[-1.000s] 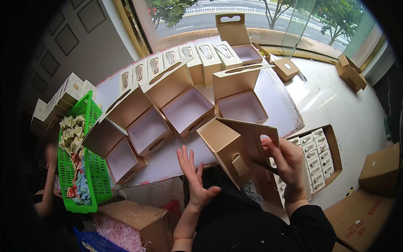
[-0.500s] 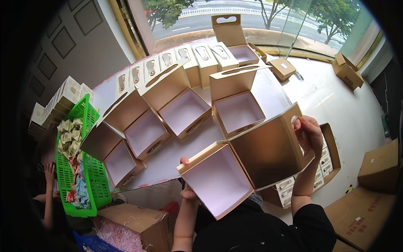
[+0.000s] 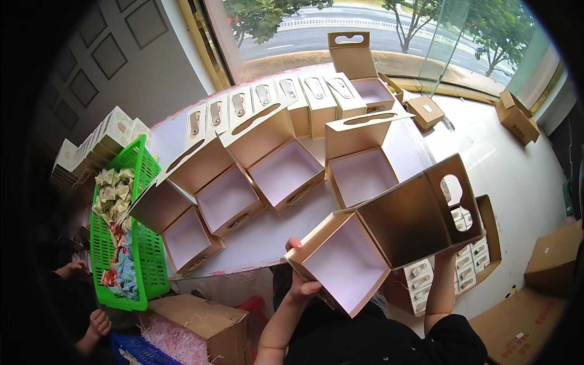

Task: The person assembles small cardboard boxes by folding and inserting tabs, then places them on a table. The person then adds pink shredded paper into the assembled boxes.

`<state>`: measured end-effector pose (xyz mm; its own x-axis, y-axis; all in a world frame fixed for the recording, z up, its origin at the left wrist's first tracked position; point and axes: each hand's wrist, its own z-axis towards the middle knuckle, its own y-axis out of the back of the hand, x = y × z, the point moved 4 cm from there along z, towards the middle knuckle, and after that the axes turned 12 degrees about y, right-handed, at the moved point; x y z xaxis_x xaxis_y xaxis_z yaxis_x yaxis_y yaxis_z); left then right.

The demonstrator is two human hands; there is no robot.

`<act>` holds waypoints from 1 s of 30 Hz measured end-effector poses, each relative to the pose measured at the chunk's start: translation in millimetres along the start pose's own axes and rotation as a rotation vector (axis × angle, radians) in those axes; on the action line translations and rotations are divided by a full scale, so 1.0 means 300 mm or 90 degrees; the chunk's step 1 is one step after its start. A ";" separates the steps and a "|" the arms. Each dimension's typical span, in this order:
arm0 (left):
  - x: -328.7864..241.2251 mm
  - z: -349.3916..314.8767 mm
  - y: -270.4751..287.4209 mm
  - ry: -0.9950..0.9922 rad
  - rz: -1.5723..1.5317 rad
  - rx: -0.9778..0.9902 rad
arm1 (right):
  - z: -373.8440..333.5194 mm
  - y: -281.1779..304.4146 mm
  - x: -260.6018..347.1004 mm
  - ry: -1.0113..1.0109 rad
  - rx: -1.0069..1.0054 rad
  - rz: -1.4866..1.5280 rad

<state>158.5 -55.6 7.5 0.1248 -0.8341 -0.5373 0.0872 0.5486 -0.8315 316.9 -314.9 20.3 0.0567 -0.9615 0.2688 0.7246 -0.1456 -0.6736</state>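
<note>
1. Leftward, the left hand [image 3: 302,288] pinches the side of a pale-lined, gold cardboard box [image 3: 347,261] held before a white-topped table [image 3: 292,232].
2. Rightward, the right hand [image 3: 451,252] has left the cutout [image 3: 455,202] of the flat gold lid [image 3: 404,225]; can't tell its grip. Box wide open.

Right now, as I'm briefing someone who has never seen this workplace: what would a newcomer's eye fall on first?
First, the open gold box at lower centre, its pale lining showing and the person's left fingers on its left side. Just beyond it, four similar open boxes fan across the white table. At the table's left end, the bright green basket of wrapped pieces stands out too.
</note>
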 end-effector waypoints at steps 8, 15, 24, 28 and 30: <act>0.048 0.023 -0.004 -0.010 0.160 -0.046 | -0.082 -0.133 -0.067 -0.393 -0.123 -0.388; 0.048 0.082 -0.043 -0.023 0.322 -0.046 | 0.024 0.034 0.084 -0.094 -0.367 -0.516; -0.223 0.195 0.049 -0.291 1.410 -0.625 | 0.411 0.478 0.339 -0.045 -0.368 -0.761; -0.265 0.187 0.147 -0.226 1.437 -0.666 | 0.516 0.607 0.206 -0.148 -0.364 -0.696; -0.273 0.164 0.170 -0.180 1.421 -0.660 | 0.548 0.642 0.126 -0.223 -0.336 -0.647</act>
<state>201.2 43.4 16.0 -0.6003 0.7128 -0.3628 -0.5618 -0.0528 0.8256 571.7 -340.9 13.9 -0.1359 -0.2481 0.9592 0.1797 -0.9582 -0.2224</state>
